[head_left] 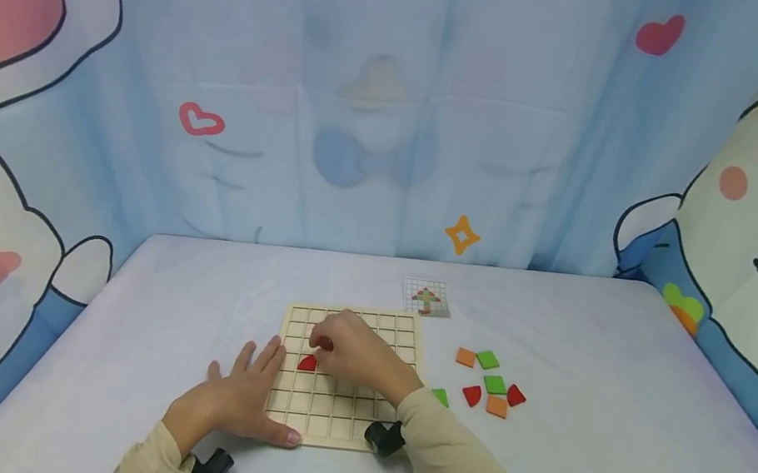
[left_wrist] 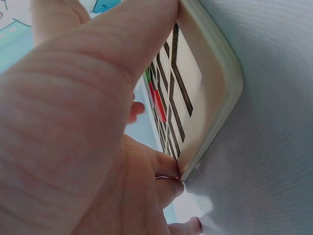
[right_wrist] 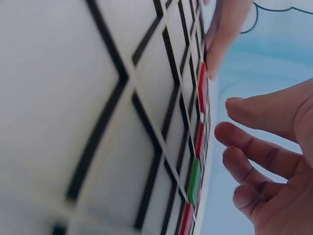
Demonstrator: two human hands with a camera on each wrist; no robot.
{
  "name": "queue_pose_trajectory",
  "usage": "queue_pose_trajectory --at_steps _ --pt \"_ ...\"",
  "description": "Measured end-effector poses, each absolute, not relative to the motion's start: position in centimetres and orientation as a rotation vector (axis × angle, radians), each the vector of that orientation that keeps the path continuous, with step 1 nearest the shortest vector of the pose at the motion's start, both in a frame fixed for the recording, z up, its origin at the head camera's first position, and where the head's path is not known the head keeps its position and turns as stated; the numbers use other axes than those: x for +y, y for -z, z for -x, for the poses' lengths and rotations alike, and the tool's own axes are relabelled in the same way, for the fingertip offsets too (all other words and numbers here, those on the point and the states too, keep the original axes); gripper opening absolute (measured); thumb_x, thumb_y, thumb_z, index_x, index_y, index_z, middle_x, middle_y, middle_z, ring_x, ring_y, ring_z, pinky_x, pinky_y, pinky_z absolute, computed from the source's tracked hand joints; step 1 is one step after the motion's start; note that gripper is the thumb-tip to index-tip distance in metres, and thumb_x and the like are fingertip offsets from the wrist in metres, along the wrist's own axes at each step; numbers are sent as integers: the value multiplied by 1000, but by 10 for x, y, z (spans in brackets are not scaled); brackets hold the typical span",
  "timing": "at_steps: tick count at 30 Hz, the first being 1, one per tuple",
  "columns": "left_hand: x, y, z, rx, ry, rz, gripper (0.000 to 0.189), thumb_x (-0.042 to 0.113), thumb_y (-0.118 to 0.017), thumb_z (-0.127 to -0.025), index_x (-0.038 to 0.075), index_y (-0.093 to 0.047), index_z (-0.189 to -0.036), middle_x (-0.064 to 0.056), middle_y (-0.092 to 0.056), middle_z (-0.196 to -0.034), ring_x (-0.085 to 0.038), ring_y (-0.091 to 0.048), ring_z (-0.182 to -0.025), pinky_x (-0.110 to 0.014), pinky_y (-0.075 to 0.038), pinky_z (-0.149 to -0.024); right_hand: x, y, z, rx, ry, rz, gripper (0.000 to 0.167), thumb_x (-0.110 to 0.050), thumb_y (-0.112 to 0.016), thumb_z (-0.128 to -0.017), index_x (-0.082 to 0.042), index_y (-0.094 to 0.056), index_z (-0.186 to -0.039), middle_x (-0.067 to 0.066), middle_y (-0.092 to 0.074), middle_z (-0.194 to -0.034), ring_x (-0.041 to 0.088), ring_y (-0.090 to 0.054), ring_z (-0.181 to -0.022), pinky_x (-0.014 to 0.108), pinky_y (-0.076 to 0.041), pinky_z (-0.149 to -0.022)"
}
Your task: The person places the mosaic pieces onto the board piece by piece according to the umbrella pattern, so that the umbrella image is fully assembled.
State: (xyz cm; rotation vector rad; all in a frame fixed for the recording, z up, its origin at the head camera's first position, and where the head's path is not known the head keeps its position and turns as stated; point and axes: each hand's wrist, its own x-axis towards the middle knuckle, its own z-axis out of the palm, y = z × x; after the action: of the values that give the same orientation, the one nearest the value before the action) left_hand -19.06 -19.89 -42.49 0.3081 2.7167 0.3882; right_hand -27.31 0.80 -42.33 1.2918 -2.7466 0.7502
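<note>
A pale wooden grid board (head_left: 322,406) lies flat on the table. My left hand (head_left: 236,401) rests at its left side, with straight fingers along the left edge and the thumb at the near corner. Over the board hovers my right hand (head_left: 359,351), fingers loosely bent. Between its thumb and fingertips the right wrist view shows a gap with nothing in it. A red rounded piece (head_left: 307,363) sits on the grid just below those fingertips. More red pieces (right_wrist: 199,139) and a green piece (right_wrist: 194,181) lie in the grid, hidden by the right hand in the head view.
Right of the board lie loose orange squares (head_left: 497,406), green pieces (head_left: 487,360) and red rounded pieces (head_left: 516,395). Another green piece (head_left: 440,396) is near the right forearm. A small pattern card (head_left: 426,297) lies behind the board. A printed curtain (head_left: 368,209) hangs behind the table.
</note>
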Motion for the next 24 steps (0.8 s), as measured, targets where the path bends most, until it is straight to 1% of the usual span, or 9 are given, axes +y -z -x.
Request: queue_pose_trajectory --at_steps 2,7,9,13,17,21,24 --pt "-199 425 190 2722 -393 -303 135 70 -87 -77 0 -18 -170 -17 -9 -178 -50 -8 -160 -85 -15 -112 16 422 272 -2739 -791 -1270 12 1 -75 -95 -4 -80 -105 5 -75 -99 23 -64 -97 40 -53 -92" --pt "-199 423 188 2725 -382 -291 134 69 -87 -77 1 -18 -170 -17 -8 -179 -50 -8 -160 -85 -15 -112 42 419 266 -2763 -893 -1195 25 -5 -73 -100 1 -74 -124 11 -74 -120 30 -65 -115 46 -52 -101" --pt "-199 423 187 2724 -383 -283 134 69 -88 -77 1 -19 -170 -17 -8 -178 -50 -8 -160 -85 -15 -112 55 418 264 -2773 -942 -1157 30 -6 -72 -101 2 -71 -130 13 -72 -127 32 -65 -120 48 -52 -103" --pt "-199 424 188 2719 -396 -271 135 68 -89 -76 1 -19 -170 -18 -9 -178 -51 -8 -160 -85 -13 -113 80 418 261 -2777 -1053 -1076 38 -6 -71 -103 6 -65 -139 18 -68 -134 36 -64 -124 51 -53 -102" --pt "-199 425 188 2715 -403 -273 136 68 -89 -76 1 -18 -170 -18 -8 -178 -51 -7 -160 -86 -12 -112 103 419 261 -2787 -1085 -940 43 -9 -71 -104 5 -63 -143 18 -66 -139 37 -62 -129 54 -51 -105" --pt "-198 426 189 2721 -411 -284 135 68 -89 -76 1 -18 -170 -18 -9 -178 -51 -7 -160 -86 -12 -112 125 413 263 -2763 -1061 -855 42 -10 -72 -102 5 -64 -141 19 -67 -137 38 -62 -126 58 -50 -105" --pt "-197 425 190 2724 -420 -295 135 68 -89 -76 0 -19 -170 -19 -9 -178 -51 -7 -160 -86 -12 -112 142 408 266 -2747 -1059 -807 41 -8 -72 -102 5 -64 -140 20 -67 -137 40 -61 -126 59 -49 -105"
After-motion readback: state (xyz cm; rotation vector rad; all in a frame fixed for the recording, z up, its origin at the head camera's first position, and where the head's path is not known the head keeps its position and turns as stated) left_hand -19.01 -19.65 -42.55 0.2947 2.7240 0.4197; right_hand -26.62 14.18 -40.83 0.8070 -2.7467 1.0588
